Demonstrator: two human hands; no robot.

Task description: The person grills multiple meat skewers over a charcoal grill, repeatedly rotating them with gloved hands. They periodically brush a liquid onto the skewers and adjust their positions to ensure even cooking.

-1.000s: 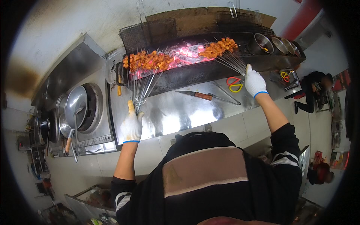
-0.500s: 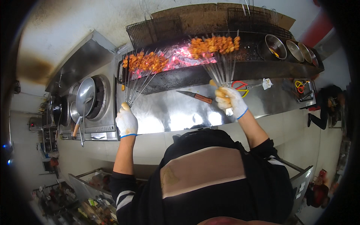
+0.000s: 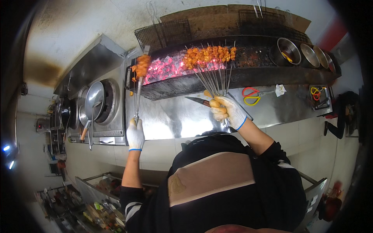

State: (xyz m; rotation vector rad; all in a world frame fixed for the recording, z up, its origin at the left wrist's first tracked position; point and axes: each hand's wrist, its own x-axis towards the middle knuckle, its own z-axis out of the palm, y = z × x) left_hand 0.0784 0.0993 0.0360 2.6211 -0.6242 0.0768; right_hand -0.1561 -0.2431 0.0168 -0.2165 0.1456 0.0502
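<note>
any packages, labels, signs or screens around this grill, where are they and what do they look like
No readable labels, signs or screens show.
Flattened brown cardboard sheets: propped against the wall behind the charcoal grill, rectangular, plain.
Small crumpled white wrapper or paper: on the steel counter beside the red and yellow scissors.

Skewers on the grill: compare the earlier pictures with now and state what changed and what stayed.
The left hand gathered its fanned skewers into a tight left bunch at the grill's left end. The right hand took hold of the right bunch. The scissors and knife stayed put.
</note>
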